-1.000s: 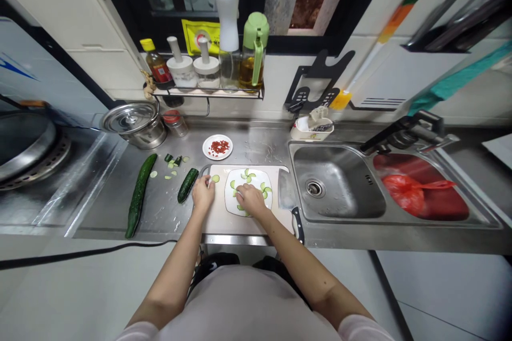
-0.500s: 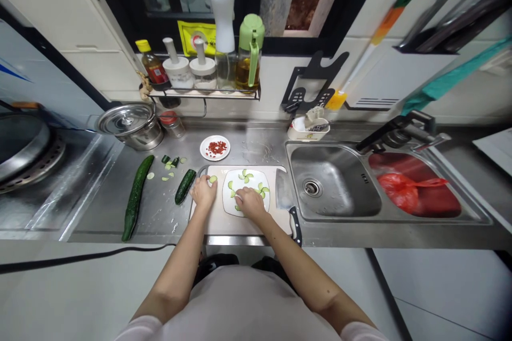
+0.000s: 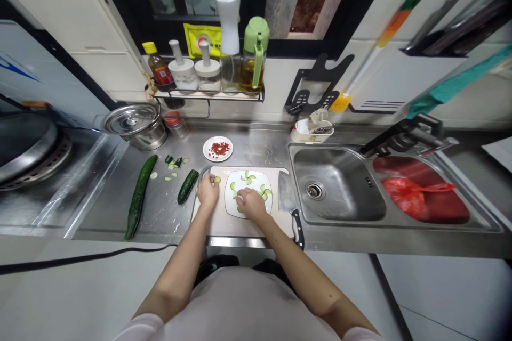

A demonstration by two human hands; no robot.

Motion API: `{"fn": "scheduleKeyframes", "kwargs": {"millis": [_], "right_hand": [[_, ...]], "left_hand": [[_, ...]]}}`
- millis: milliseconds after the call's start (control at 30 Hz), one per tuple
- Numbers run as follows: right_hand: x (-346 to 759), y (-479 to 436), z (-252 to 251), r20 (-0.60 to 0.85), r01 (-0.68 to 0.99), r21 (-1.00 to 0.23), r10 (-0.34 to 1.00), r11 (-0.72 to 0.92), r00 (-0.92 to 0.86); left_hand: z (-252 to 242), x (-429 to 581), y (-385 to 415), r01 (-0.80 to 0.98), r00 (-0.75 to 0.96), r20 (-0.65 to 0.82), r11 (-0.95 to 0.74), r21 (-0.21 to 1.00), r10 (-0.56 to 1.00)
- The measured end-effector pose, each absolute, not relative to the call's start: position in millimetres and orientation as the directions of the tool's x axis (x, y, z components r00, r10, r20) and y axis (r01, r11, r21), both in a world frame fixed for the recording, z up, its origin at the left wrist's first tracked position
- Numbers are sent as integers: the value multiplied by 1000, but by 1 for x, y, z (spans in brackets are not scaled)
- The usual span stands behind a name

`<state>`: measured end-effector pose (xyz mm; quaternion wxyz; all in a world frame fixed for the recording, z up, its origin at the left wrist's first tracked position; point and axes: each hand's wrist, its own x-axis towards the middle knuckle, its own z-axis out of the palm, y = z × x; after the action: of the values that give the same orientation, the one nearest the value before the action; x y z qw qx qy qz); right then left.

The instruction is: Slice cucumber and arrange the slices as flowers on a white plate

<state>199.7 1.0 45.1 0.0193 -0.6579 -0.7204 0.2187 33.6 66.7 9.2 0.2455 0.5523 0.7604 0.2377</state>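
My left hand (image 3: 207, 192) is at the left edge of the cutting board (image 3: 218, 226), its thumb and fingers closed on round cucumber slices (image 3: 217, 179). Over the white plate (image 3: 229, 209), my right hand (image 3: 252, 204) pinches a pale green cucumber slice (image 3: 235, 195) at the plate's left side. Cut slices lie on the plate in small fan-like clusters, one at the top (image 3: 248, 177) and one at the right (image 3: 264, 192). My right fingers partly hide the slices below them. A cut cucumber piece (image 3: 188, 187) rests on the counter left of my left hand.
A cleaver (image 3: 285, 192) lies on the board's right side, its black handle over the edge. Farther left are a whole cucumber (image 3: 141, 197) and scraps (image 3: 173, 162). Behind the board stands a small plate of red bits (image 3: 218, 156). A sink (image 3: 336, 192) is at right.
The view has shifted slightly, so the counter appears a little farther right. Both hands stay nearly in place, with only small finger movements at the slices.
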Motion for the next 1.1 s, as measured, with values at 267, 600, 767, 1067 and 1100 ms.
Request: {"fn": "scheduleKeyframes", "kwargs": {"millis": [267,600,767,1067,1100], "right_hand": [[215,11,67,-38,737,-675,999,-44,26],[216,29,108,107,263,-959,994,105,-5],[219,25,112,128,265,-957,992,117,24],[219,22,113,167,279,-947,986,161,0],[219,22,113,166,278,-947,986,162,-8]], "left_hand": [[50,39,62,-1,-62,-254,255,967,965],[110,60,43,-135,158,-182,204,970,970],[111,60,41,-129,173,-356,379,916,919],[116,62,40,-380,333,-459,563,734,824],[117,62,40,-386,321,-450,549,741,833]]}}
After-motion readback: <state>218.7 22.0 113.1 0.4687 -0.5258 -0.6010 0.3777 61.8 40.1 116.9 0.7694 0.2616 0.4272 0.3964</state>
